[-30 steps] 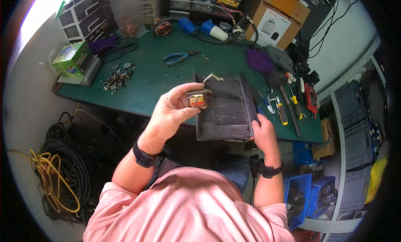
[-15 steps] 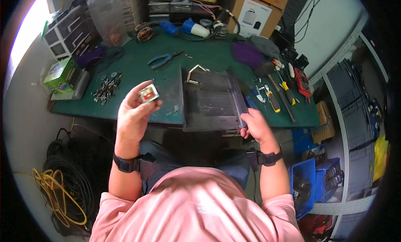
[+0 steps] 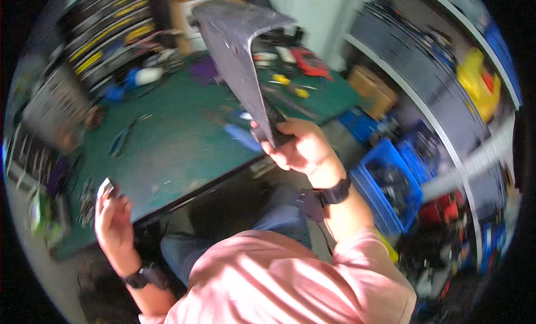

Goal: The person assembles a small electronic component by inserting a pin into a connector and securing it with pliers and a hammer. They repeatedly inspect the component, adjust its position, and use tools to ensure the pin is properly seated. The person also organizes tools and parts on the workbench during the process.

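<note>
My right hand (image 3: pixel 307 148) grips the lower end of a dark grey bent metal tray (image 3: pixel 237 61), which is lifted off the green workbench (image 3: pixel 173 139) and tilted up on end. Its flanged edge faces me. Off to the left, my left hand (image 3: pixel 114 223) is raised by the bench's front edge, pinching a small, shiny square-edged piece (image 3: pixel 105 187) between thumb and fingers; blur hides its details. Blue-handled pliers (image 3: pixel 120 139) lie on the bench between the hands. A blue-handled tool (image 3: pixel 243 137) rests just behind the tray's lower end.
Drawer units (image 3: pixel 111 39) stand at the back left, near blue and white connectors (image 3: pixel 134 81). A red meter (image 3: pixel 311 63) and yellow-handled tools (image 3: pixel 287 81) are on the bench's far right. Blue crates (image 3: pixel 388 184) and metal shelving (image 3: pixel 424 100) with a yellow bag (image 3: pixel 474 81) stand right.
My right hand has raised the tray from the bench and tipped it upright. The view has swung right. My left hand still holds the small piece, now turned differently.
</note>
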Tool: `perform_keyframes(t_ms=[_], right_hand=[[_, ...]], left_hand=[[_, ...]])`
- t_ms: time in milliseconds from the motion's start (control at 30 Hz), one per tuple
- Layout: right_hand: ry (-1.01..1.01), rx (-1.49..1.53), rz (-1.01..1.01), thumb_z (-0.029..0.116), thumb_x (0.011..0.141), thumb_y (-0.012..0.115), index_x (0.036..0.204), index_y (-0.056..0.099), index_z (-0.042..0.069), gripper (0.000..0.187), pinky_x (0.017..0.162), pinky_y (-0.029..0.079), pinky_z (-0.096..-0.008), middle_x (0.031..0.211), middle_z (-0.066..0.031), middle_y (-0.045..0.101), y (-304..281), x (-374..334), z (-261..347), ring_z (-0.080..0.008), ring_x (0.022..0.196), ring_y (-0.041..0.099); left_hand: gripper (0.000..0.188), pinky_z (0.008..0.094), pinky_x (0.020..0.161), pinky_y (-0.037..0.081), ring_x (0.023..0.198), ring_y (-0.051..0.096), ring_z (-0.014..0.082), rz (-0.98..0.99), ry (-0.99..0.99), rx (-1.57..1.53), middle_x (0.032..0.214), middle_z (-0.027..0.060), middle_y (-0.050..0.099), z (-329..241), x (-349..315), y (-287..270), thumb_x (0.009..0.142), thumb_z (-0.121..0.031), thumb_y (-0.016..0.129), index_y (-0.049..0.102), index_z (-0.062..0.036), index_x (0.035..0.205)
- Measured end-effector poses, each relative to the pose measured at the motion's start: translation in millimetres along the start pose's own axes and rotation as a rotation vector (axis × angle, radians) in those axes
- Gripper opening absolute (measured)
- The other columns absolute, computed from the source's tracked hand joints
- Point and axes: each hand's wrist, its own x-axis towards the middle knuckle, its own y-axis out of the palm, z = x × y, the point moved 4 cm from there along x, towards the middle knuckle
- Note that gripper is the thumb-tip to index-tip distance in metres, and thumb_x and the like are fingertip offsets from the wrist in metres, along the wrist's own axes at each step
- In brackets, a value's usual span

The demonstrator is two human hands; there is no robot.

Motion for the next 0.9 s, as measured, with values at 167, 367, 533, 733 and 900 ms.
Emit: perform_keyframes(t_ms=[167, 367, 533, 733, 900], right_hand=[[-0.418, -0.147, -0.48, 0.02, 0.096, 0.045, 0.109, 0.059, -0.007, 0.033, 0.047, 0.049, -0.0315, 0.08, -0.0179, 0.067, -59.3, -121.2, 56.0, -0.0214, 0.053, 0.06], [-0.609, -0.252, -1.095, 0.022, 0.096, 0.047, 0.1, 0.061, -0.001, 0.027, 0.047, 0.049, -0.0297, 0.08, -0.0146, 0.068, -228.4, -291.0, 21.8, -0.0187, 0.054, 0.061], [-0.289, -0.023, -1.576, 0.022, 0.096, 0.045, 0.099, 0.055, 0.001, 0.024, 0.043, 0.049, -0.033, 0.078, -0.0178, 0.067, -385.2, -350.6, -134.2, -0.023, 0.054, 0.061], [-0.289, 0.931, -1.667, 0.017, 0.093, 0.046, 0.1, 0.061, 0.002, 0.022, 0.062, 0.055, -0.0384, 0.083, -0.0173, 0.062, -457.1, -360.4, -302.0, -0.0284, 0.07, 0.062], [0.635, -1.445, -1.694, 0.018, 0.085, 0.06, 0.093, 0.06, 0.001, 0.019, 0.064, 0.056, -0.0405, 0.082, -0.0149, 0.063, -431.4, -383.8, -259.8, -0.0293, 0.072, 0.063]], left_hand=[[0.046, 0.0345, 0.084, 0.058, 0.098, 0.062, 0.0248, 0.135, -0.146, -0.071, 0.125, 0.0202, 0.057, 26.0, 14.1, -2.1, 0.094, -0.007, 0.055, 0.044, -0.0026, 0.138], [0.045, 0.0355, 0.087, 0.056, 0.099, 0.063, 0.0263, 0.254, -0.265, 0.029, 0.125, 0.0195, 0.056, 42.2, 38.7, 31.0, 0.096, -0.01, 0.053, 0.042, -0.0021, 0.139], [0.044, 0.0327, 0.086, 0.052, 0.104, 0.058, 0.0231, 0.286, -0.301, 0.141, 0.125, 0.0153, 0.056, 43.6, 48.4, 51.1, 0.098, -0.016, 0.052, 0.043, -0.0026, 0.139], [0.039, 0.0335, 0.085, 0.053, 0.1, 0.062, 0.0228, 0.264, -0.379, 0.204, 0.12, 0.0154, 0.062, 60.2, 53.7, 42.8, 0.097, -0.014, 0.054, 0.049, -0.0042, 0.135], [0.031, 0.0428, 0.09, 0.046, 0.101, 0.058, 0.0273, 0.26, -0.486, 0.161, 0.116, 0.0168, 0.062, 64.3, 52.9, 78.4, 0.092, -0.009, 0.059, 0.057, -0.0016, 0.122]])
